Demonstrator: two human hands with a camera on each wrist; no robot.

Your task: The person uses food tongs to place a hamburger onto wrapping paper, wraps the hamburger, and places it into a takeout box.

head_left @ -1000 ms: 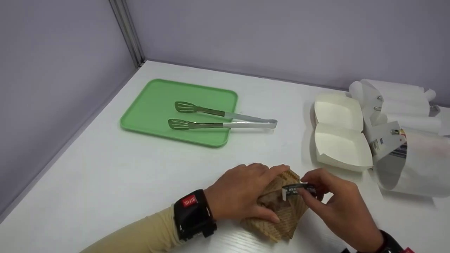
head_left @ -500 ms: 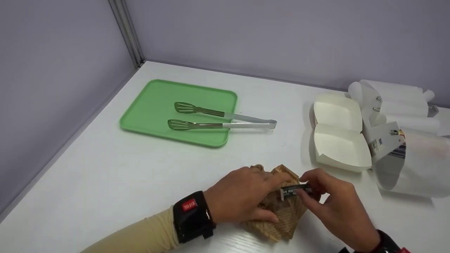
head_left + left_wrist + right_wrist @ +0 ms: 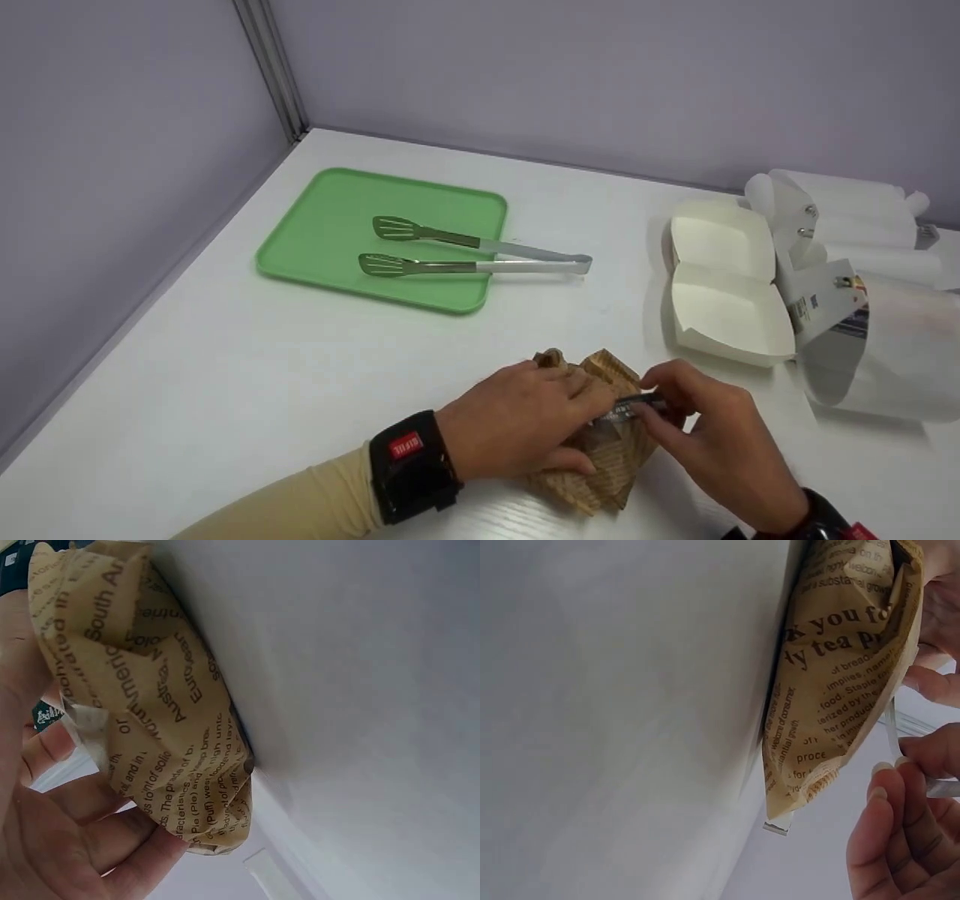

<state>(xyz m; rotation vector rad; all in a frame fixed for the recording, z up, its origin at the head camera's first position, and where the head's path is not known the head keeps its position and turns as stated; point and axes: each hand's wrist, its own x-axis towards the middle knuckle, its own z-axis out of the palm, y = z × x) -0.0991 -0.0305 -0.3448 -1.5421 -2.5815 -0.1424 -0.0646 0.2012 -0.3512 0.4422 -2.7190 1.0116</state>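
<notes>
A package wrapped in brown printed paper (image 3: 592,472) lies on the white table near the front, its folds drawn together on top. My left hand (image 3: 525,420) grips it from the left, thumb on the near side and fingers across the top; the left wrist view has the fingers along the wrapper's side. My right hand (image 3: 720,435) pinches the right end of a dark sticker strip (image 3: 626,409) with pale lettering, between thumb and index finger. The strip's left end meets my left fingertips over the folds. From the right wrist camera the strip's white underside (image 3: 892,731) shows.
Metal tongs (image 3: 532,259) with slotted heads lie across a green tray (image 3: 315,225) at the back left. An open white clamshell box (image 3: 727,315) stands right of the tongs. Beside it, a white holder with paper rolls (image 3: 855,210) fills the right edge.
My left fingers have slid off the package's far edge toward the strip, uncovering the paper's far corners. The strip's left end has come down under those fingertips; my right hand stays nearly still.
</notes>
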